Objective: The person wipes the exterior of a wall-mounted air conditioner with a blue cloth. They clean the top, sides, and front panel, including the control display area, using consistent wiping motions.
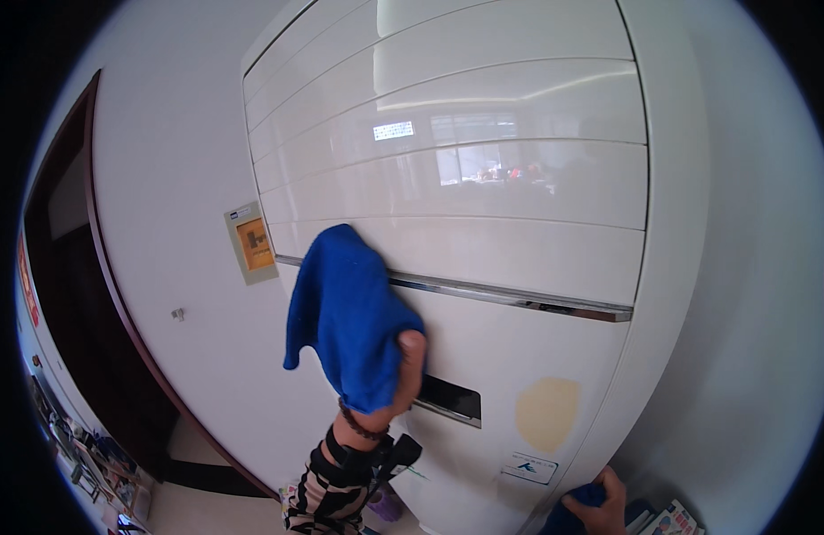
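Note:
My left hand [407,374] has a blue cloth [348,314] draped over it and presses it to the front of a tall white glossy floor-standing appliance or cabinet [472,261], at the left part of its chrome trim strip [478,289]. The thumb shows at the cloth's right edge; the cloth hides the other fingers. At the lower right, beside the appliance's side edge, my right hand [602,506] grips a second blue cloth [585,496].
A dark recessed handle [452,399], a yellowish patch [547,414] and a sticker [530,467] with writing are on the lower front. A wall panel [241,244] adjoins it at left. Printed boxes or booklets [672,520] lie at lower right; a dark doorway [84,287] stands left.

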The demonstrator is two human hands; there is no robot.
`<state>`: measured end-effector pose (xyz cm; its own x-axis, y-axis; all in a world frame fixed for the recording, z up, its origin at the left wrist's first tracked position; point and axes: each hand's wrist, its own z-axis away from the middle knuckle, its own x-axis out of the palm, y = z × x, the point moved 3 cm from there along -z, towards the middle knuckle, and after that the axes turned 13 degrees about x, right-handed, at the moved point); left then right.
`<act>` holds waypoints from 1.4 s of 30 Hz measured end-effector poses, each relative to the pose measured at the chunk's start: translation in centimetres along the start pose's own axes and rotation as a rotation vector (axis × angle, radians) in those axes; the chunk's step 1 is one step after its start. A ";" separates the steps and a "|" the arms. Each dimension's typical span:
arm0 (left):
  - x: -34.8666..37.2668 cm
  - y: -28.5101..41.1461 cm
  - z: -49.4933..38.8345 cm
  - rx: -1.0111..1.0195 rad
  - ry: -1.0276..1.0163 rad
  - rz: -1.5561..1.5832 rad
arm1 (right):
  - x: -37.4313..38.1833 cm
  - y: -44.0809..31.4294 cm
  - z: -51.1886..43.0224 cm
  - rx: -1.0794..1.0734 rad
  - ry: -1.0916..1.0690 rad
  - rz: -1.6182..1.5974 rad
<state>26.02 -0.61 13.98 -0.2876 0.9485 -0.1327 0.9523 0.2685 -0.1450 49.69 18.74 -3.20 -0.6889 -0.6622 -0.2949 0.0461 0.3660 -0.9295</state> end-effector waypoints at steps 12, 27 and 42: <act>6.6 15.1 0.1 -0.098 -0.202 0.700 | -2.5 2.2 1.1 -0.103 0.023 -0.091; 6.1 13.7 -7.7 -0.336 -0.003 1.189 | -2.4 1.5 0.5 -0.117 -0.049 -0.089; 2.8 13.5 -22.6 0.356 0.018 0.016 | -2.6 1.8 -0.2 -0.153 -0.089 -0.041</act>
<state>40.40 9.52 33.84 -0.2680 0.9557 -0.1214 0.8605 0.1807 -0.4763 51.40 21.21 -4.07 -0.6211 -0.7311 -0.2824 -0.0959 0.4284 -0.8985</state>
